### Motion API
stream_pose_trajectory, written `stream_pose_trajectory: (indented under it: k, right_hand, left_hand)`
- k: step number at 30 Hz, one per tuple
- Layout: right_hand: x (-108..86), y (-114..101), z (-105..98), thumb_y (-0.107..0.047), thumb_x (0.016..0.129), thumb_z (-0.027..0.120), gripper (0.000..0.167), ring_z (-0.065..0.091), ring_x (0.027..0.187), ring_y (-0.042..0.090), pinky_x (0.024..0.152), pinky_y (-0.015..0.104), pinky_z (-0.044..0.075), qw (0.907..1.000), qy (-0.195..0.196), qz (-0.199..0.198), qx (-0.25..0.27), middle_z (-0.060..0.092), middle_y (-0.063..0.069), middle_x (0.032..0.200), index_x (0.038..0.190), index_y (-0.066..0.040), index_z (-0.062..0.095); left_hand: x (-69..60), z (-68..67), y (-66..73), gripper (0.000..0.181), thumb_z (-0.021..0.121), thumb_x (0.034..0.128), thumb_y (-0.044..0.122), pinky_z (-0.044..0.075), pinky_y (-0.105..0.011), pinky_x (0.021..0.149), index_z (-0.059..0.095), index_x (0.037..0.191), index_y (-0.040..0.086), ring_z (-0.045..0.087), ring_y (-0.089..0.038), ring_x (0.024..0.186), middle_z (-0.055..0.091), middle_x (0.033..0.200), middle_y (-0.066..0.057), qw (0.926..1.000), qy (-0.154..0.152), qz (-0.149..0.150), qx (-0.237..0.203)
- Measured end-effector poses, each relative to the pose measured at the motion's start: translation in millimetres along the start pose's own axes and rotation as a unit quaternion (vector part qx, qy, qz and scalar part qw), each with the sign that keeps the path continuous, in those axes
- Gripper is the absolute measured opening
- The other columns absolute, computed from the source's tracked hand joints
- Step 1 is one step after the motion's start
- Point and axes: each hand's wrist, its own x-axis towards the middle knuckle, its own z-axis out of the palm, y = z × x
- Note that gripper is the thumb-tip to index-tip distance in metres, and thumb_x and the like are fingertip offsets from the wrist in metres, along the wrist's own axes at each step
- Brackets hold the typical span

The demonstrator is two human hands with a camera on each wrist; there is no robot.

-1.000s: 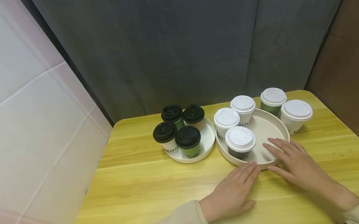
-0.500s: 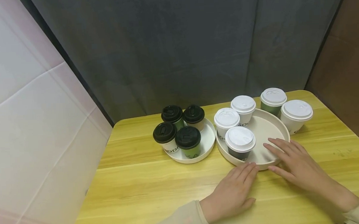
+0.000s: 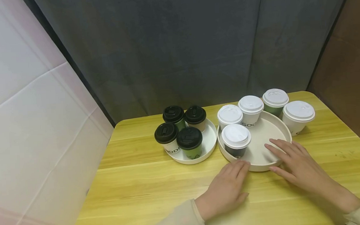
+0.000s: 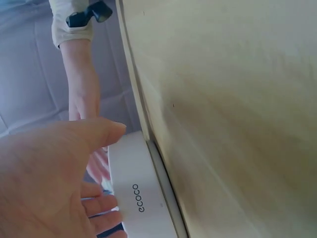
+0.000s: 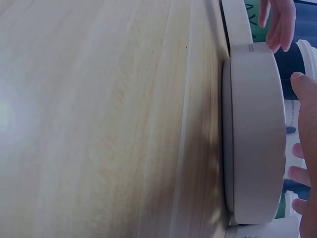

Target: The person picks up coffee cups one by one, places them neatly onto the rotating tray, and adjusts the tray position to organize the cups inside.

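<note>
A round cream tray [image 3: 265, 136] on the table bears three white-lidded paper cups along its left side: a dark cup [image 3: 236, 140] in front, a white cup [image 3: 230, 115] at the left and another white cup [image 3: 251, 108] behind. My left hand [image 3: 225, 188] has its fingertips at the front rim, with the fingers fairly straight and together. In the left wrist view, those fingers lie by the tray wall [image 4: 138, 198], which reads "ecoco". My right hand [image 3: 298, 164] is at the tray's right front, fingers spread over the rim. It holds nothing.
On the left, a smaller white tray [image 3: 210, 138] carries several black-lidded cups [image 3: 189, 142] and stands close beside the cream one. Right of the cream tray are a green cup [image 3: 275, 101] and a white cup [image 3: 297, 116], both white-lidded. A grey partition [image 3: 166, 53] rises behind the table.
The cream tray has turned clockwise as seen from above: its front cup went left, its back cup right. My left hand slid left along the rim; my right hand stayed nearly still.
</note>
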Motion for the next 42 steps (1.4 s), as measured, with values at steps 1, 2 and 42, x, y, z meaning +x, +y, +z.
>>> stream_pose_trajectory:
  k: [1,2,42]
  right_hand:
    - [-0.1,0,0,-0.039,0.081,0.076,0.075,0.043,0.133,0.03,0.125,0.036,0.014,1.0,0.001,0.001,0.001,0.049,0.008,0.149,0.148,-0.024,0.046]
    - [-0.1,0,0,-0.038,0.081,0.076,0.075,0.043,0.133,0.03,0.126,0.036,0.014,1.0,0.0,0.002,0.001,0.049,0.008,0.149,0.149,-0.024,0.046]
    - [4.8,-11,8,-0.037,0.083,0.075,0.072,0.044,0.132,0.033,0.125,0.021,-0.004,0.9995,-0.03,0.001,0.005,0.049,0.008,0.148,0.148,-0.026,0.046]
  left_hand:
    - [0.0,0.5,-2.0,0.091,0.069,0.0841,0.053,0.033,-0.034,0.121,0.031,0.153,0.007,0.04,-0.021,0.144,0.042,0.151,-0.006,1.0,0.0,-0.004,0.0]
    - [0.0,0.9,-4.3,0.091,0.07,0.0837,0.053,0.034,-0.033,0.121,0.032,0.153,0.008,0.041,-0.021,0.143,0.043,0.149,-0.005,1.0,0.0,-0.008,0.002]
    - [1.8,-2.5,-55.5,0.075,0.07,0.0853,0.046,0.036,-0.032,0.119,0.043,0.147,0.013,0.043,-0.023,0.141,0.045,0.146,-0.009,0.9988,-0.03,-0.017,-0.036]
